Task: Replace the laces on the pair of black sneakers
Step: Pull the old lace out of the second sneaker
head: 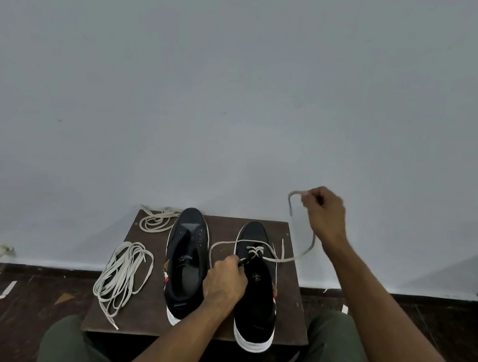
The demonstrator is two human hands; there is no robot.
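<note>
Black sneakers sit side by side on a small brown wooden table [284, 299], toes toward the grey wall [243, 77]. On the right sneaker [257, 308] a pale lace [311, 244] crosses through the holes near the toe. The left hand [225, 280] rests on this shoe, and its curled fingers pinch the lace near the holes. The right hand [325, 213] is up in the air, off to the right, and its fingers pinch the other end of the same lace, which loops down to the shoe. The left sneaker [186, 264] has no lace in its holes. Just left of it lies a big bundle of pale laces [122, 274], and a smaller bundle [157, 219] lies at the far left corner of the table. Green trouser legs [70, 346] show below, on a dark floor [9, 303] with white scraps.
</note>
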